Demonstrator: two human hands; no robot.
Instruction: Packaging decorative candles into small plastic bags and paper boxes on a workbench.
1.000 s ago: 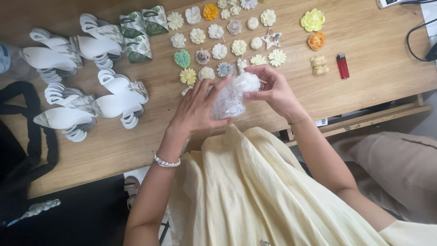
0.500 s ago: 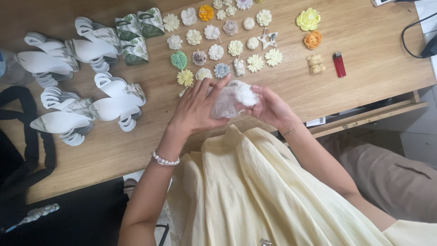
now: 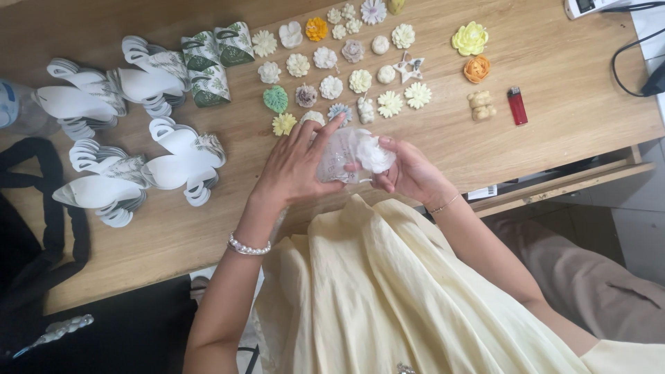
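Sheer pouch (image 3: 344, 156) lower now, between both hands (image 3: 350, 166).

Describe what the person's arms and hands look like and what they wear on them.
Both arms are bare, with no sleeves reaching the forearms. The left hand has a bracelet of white pearl-like beads at its wrist. The right hand has a thin, fine chain bracelet at its wrist. No gloves; rings cannot be made out.

Sheer white pouch (image 3: 344, 156), perhaps holding something, gathered end bunched rightward.

both hands (image 3: 298, 166) holding sheer pouch (image 3: 341, 156), wooden table (image 3: 554, 118)
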